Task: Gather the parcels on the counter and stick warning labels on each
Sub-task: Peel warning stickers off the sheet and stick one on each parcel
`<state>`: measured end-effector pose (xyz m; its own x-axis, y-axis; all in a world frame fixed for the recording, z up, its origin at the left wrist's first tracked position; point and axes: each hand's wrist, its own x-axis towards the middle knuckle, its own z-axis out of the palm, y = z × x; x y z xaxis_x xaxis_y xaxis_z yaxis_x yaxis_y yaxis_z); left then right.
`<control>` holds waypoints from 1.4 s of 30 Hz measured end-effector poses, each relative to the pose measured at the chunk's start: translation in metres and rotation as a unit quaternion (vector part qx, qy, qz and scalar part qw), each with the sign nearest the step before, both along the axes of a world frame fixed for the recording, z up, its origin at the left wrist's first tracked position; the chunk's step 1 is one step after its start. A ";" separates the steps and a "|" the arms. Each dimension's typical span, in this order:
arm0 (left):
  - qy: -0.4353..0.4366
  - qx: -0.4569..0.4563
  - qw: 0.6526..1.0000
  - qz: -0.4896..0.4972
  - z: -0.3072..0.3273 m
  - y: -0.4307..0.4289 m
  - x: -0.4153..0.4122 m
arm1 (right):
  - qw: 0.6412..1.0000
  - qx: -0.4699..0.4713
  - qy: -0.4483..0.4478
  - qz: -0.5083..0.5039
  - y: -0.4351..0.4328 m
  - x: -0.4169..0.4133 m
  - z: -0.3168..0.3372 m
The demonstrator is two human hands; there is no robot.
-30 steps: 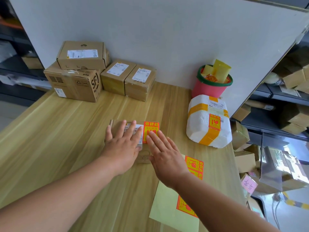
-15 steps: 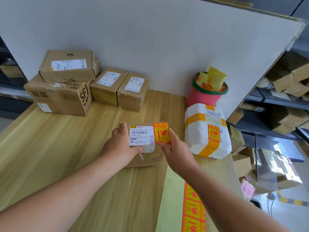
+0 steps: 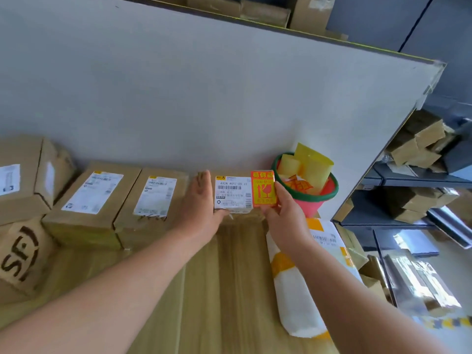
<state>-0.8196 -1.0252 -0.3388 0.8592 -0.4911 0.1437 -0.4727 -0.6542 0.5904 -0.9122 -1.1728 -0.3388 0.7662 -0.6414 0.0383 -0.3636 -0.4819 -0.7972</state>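
nearest the viewer, the wooden counter (image 3: 229,290) is carrying a white padded mailer (image 3: 298,297) with orange tape along its right edge, lying just beside the right forearm. farther in, the left hand (image 3: 201,200) and the right hand (image 3: 286,213) are holding a small cardboard parcel (image 3: 237,200) between them, with the left palm pressing flat against its left side, fingers extended, and the right fingers (image 3: 282,194) curling around its right edge beside the red and orange warning label (image 3: 263,189) already stuck next to the white shipping label (image 3: 233,192). the parcel is probably light and rigid, with dry card giving good friction, so opposing side walls are the sensible place to grip. it is sitting just right of two labelled cartons (image 3: 122,200), near the backboard (image 3: 204,98). beyond the right hand, a red bucket (image 3: 314,200) is holding yellow sheets.
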 end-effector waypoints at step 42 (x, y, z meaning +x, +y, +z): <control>0.001 0.297 0.954 0.038 -0.078 0.134 0.051 | 0.948 0.242 0.187 0.085 0.142 0.097 -0.064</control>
